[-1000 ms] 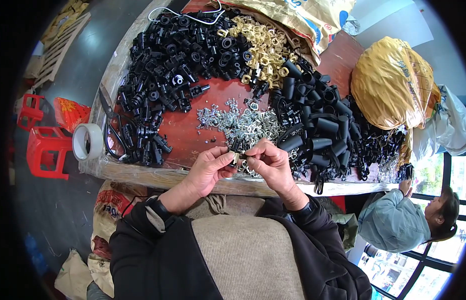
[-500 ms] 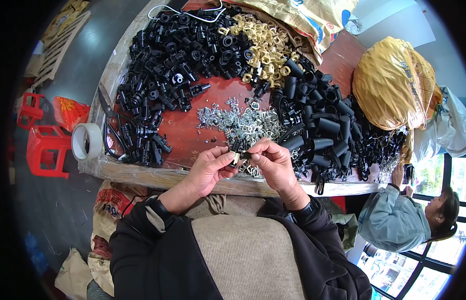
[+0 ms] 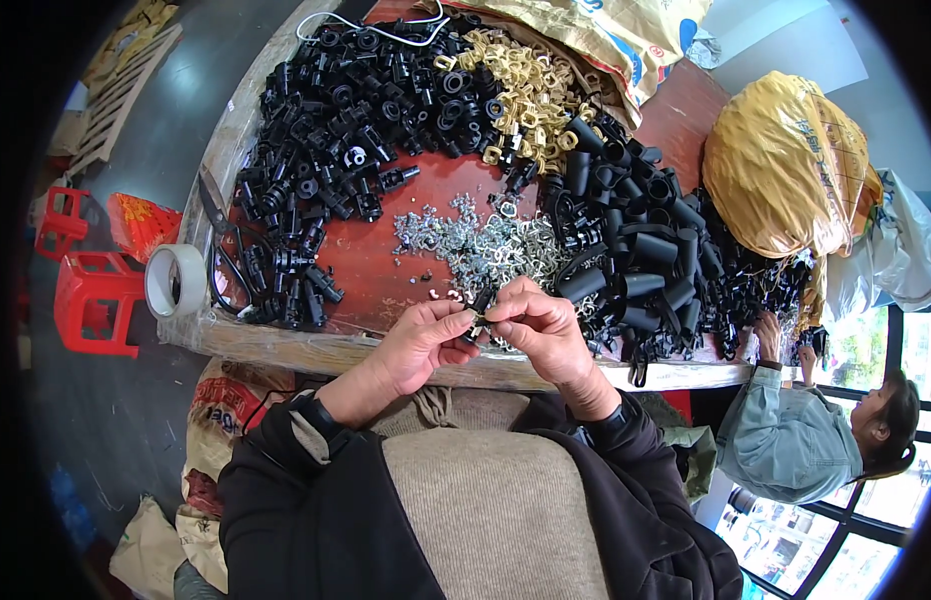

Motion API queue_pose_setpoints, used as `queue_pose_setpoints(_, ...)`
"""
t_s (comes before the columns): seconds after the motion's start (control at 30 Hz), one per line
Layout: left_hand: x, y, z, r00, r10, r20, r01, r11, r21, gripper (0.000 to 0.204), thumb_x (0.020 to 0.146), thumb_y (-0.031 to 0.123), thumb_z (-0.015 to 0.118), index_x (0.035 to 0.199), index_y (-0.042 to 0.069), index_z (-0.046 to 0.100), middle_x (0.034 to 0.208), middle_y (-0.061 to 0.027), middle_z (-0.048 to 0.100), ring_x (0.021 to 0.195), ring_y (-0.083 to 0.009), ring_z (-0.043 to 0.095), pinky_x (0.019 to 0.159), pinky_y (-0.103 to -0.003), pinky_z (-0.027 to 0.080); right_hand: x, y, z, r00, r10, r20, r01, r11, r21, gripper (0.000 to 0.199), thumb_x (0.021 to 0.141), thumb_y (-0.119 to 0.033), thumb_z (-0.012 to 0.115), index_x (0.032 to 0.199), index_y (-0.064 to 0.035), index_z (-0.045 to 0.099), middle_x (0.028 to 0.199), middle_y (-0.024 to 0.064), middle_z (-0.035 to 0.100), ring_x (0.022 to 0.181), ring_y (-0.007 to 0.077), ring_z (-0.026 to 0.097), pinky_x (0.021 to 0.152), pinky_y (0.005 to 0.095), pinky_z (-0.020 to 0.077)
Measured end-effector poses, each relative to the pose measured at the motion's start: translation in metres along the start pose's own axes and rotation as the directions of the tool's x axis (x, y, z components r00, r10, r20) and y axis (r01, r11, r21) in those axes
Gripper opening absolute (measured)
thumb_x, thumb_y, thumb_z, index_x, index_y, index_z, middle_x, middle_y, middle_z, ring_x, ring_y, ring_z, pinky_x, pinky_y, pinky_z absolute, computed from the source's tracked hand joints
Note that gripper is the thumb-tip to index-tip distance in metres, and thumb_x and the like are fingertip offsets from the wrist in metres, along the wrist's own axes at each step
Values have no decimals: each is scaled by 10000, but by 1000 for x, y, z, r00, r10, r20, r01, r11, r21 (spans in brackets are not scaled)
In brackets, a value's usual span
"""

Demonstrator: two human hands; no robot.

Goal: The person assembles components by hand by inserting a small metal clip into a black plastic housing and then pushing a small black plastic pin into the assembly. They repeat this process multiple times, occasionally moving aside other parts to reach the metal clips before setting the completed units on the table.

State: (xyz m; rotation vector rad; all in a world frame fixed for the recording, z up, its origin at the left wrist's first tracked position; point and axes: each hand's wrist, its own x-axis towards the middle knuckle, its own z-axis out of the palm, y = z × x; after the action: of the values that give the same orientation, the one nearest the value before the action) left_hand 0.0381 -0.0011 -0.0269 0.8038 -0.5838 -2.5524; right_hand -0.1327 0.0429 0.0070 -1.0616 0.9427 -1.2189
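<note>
Both my hands meet over the near edge of the table, pinching a small black plastic part [image 3: 483,299]. Around its left side close the thumb and fingers of my left hand [image 3: 424,343]. My right hand [image 3: 543,328] grips it from the right, fingertips touching its upper end. Much of the part is hidden behind my fingers. Just beyond lie small silver screws [image 3: 441,237] and pale metal clips [image 3: 523,245]. Black plastic fittings [image 3: 356,110] are heaped at the far left, yellow-gold metal clamps [image 3: 531,85] behind the middle, and black tube pieces [image 3: 651,250] to the right.
Scissors [image 3: 218,210] and a roll of clear tape [image 3: 176,282] are at the table's left edge. A large yellow sack [image 3: 786,170] stands at the right. A co-worker [image 3: 801,440] sits at the right end. Red stools [image 3: 91,300] stand on the floor left.
My hands have turned the small part, and its gold-coloured piece now hardly shows between my fingers. The co-worker's hands have shifted over the pile at the right.
</note>
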Motion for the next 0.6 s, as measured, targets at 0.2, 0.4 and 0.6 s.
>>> queue_pose_setpoints(0.2, 1, 0, -1, 1000, -7, 28, 7, 1000, -9, 152, 810, 175, 516, 889, 45, 517, 781, -49, 587, 651, -124, 582, 559, -210, 476, 0, -3, 0, 988, -125, 93, 148, 942, -303, 150, 662, 63, 587, 791, -14, 594, 822, 36, 466, 747, 112, 452, 641, 214, 379)
queue_pose_setpoints(0.4, -2, 1, 3, 1000, -5, 22, 5, 1000, 19, 133, 806, 164, 522, 875, 51, 517, 791, -43, 582, 673, -134, 589, 577, -216, 487, 1, -7, 2, 979, -165, 117, 201, 872, -447, 166, 642, 67, 586, 783, -21, 585, 788, 42, 476, 732, 124, 468, 627, 218, 384)
queue_pose_setpoints(0.6, -2, 1, 4, 1000, -19, 20, 19, 1000, 2, 137, 798, 150, 535, 887, 47, 523, 814, -44, 580, 686, -140, 587, 595, -227, 489, 0, -8, 4, 938, -316, 143, 322, 638, -699, 174, 648, 13, 628, 806, -32, 571, 768, 63, 492, 707, 165, 496, 596, 251, 415)
